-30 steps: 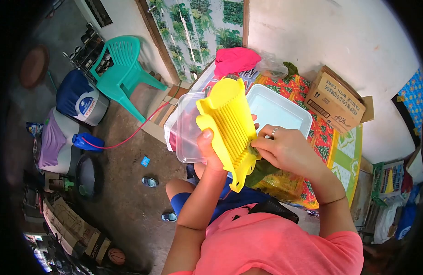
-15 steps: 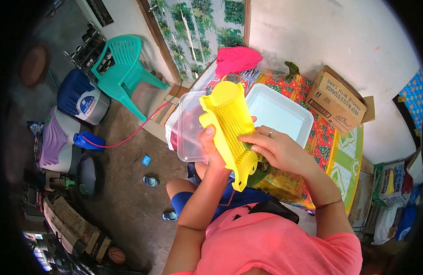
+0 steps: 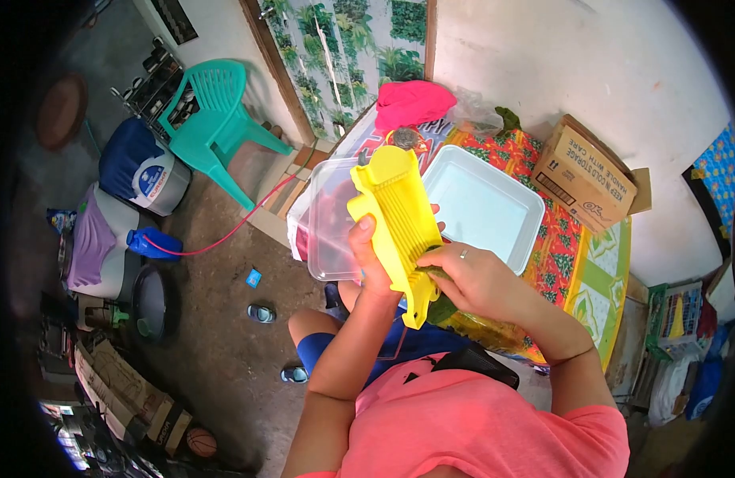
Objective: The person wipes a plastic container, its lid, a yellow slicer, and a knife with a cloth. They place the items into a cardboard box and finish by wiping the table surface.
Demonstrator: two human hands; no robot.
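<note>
A yellow plastic slicer with a ridged face is tilted in front of me, above the table edge. My left hand is closed around its left side, the thumb in front and fingertips showing past the far edge. Pinched in my right hand is a small green piece, pressed to the lower ridges; its kind I cannot make out. Behind the slicer are a white rectangular basin on the right and a clear plastic container on the left.
Red patterned cloth covers the table, where a cardboard box, a pink cloth and a clear plastic bag lie. To the left stand a green chair and a blue jug with a red hose.
My right hand has slid slightly down the ridges with the green piece, which now shows more between the fingers. The slicer has shifted very little.
</note>
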